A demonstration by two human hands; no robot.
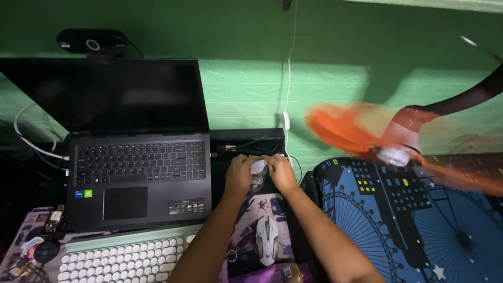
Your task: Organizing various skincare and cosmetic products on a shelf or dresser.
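Jar (258,178), small and clear with a pale lid, sits between our two hands just right of the laptop (139,173), beyond the white mouse (266,238) on the printed mat (246,230). Left hand (240,175) wraps its side, fingers closed on it; right hand (280,172) grips from the other side at the lid. We judge it a lid-twisting step; next calls for a firm hold and turn. Mint keyboard (131,257) sits near us, orange fan (398,141) spins at right.

desk mat (246,230) | laptop (139,167) | keyboard (pale green) (120,259) | mouse (266,238)
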